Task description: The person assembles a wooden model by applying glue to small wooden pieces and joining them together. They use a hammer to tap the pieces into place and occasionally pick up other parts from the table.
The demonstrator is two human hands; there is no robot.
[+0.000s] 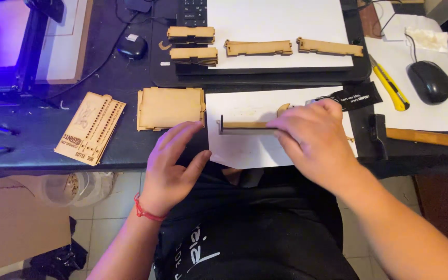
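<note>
Two hands at the front edge of a dark surface (130,145), working a thin wooden strip on a white sheet.

The right hand (315,137) lies over the right end of the wooden strip (245,125), fingers curled down onto it; whether they pinch it or only press it cannot be told. The strip lies flat on the white sheet (245,150), its dark left end exposed. The left hand (172,166) is spread and empty, fingers extended, hovering near the strip's left end. A stack of square wooden panels (169,108) sits just left of the sheet. Further back lie several wooden slats (257,47). A yellow utility knife (390,85) and a black mouse (430,80) lie to the right.
</note>
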